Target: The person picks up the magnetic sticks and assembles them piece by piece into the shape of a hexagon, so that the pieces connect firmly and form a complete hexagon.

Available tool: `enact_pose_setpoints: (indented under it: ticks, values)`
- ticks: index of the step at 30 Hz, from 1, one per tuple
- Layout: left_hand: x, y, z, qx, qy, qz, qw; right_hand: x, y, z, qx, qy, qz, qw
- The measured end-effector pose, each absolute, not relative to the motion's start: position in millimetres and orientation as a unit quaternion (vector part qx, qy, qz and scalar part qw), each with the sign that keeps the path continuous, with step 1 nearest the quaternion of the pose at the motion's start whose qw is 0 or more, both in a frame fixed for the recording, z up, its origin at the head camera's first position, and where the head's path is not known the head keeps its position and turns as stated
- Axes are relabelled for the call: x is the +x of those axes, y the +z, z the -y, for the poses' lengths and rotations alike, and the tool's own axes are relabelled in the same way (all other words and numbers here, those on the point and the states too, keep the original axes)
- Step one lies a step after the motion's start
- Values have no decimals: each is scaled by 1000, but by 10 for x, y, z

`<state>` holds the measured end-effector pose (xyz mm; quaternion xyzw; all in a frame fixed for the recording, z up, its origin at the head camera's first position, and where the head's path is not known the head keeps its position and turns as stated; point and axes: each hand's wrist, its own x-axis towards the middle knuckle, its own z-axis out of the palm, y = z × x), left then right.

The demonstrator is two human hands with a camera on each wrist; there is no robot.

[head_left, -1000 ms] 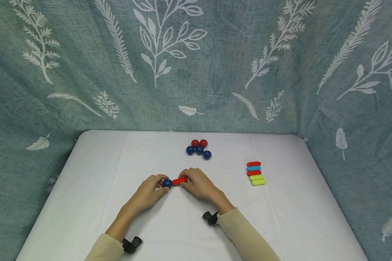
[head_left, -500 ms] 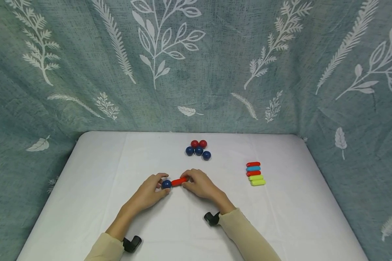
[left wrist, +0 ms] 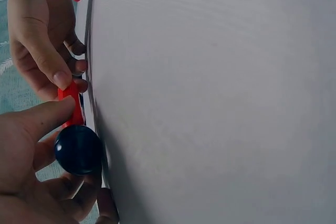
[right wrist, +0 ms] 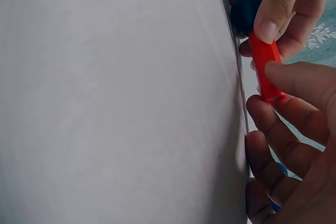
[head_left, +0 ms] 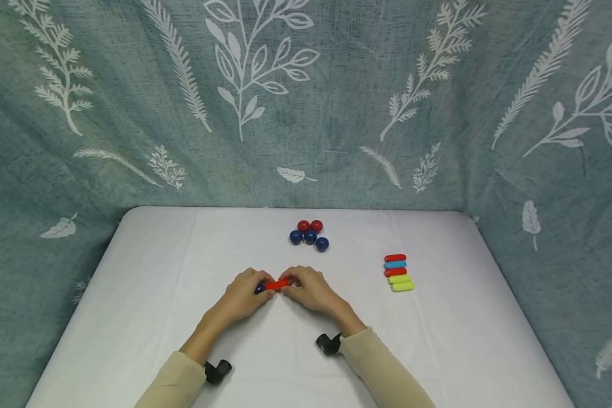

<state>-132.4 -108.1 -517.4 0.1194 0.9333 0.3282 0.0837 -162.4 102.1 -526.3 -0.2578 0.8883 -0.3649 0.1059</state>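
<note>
Over the middle of the white table, a short red stick (head_left: pixel 273 285) is end to end with a dark blue ball (left wrist: pixel 79 150). My left hand (head_left: pixel 247 292) pinches the stick close to the ball, thumb on one side, and the ball lies under its palm, mostly covered in the head view. My right hand (head_left: pixel 311 290) pinches the stick at its other end, with a hollow-looking tip showing in the right wrist view. The two hands nearly meet along the stick (right wrist: pixel 266 69).
Toward the back of the table (head_left: pixel 214 238) lie two red balls (head_left: pixel 303 226) and three blue balls (head_left: pixel 310 237). To the right, several short sticks lie in a stack: red (head_left: pixel 395 258), blue (head_left: pixel 395 264) and yellow-green (head_left: pixel 402 287). A patterned green cloth (head_left: pixel 336 113) hangs behind.
My left hand has shifted right, from holding the blue ball to pinching the red stick beside it. My right hand stays at the stick's other end.
</note>
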Motion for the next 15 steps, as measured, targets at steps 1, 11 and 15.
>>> enact_pose_setpoints:
  ticks: [1,11,15]
  values:
    - [-1326,-5179,1082,119,328,-933,84,-1627,-5265,-1022,-258,-366,-888,106]
    - [-1319,-5177,1088,122,334,-931,80,-1632,-5266,-1050,-260,-381,-881,103]
    - [-1309,-5176,1088,120,335,-932,75,-1621,-5233,-1091,-250,-387,-882,100]
